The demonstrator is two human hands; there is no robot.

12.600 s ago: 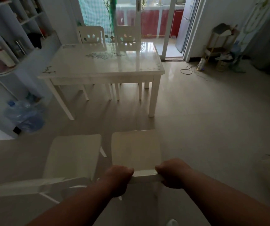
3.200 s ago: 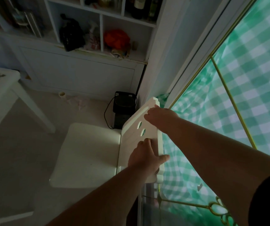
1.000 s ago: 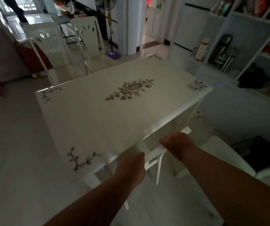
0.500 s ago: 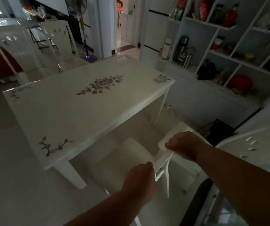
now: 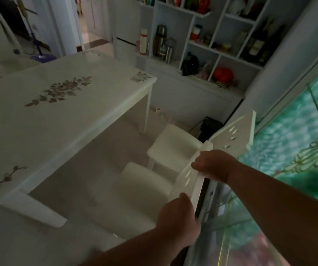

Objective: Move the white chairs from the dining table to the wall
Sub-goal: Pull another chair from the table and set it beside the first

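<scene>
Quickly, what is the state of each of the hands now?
Left hand: closed on the near chair's backrest, lower part.
Right hand: closed on the same backrest, upper part.

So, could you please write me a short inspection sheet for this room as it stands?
Surface: pale floor, bare near the chairs.
Job's things: near chair held by its back; far chair already by the glass door; table alongside.
Clutter: shelves of bottles and flasks.
Grippers: left hand and right hand grip the near chair's back.
Cables: black lead at a black box.
Surroundings: open doorway.
</scene>
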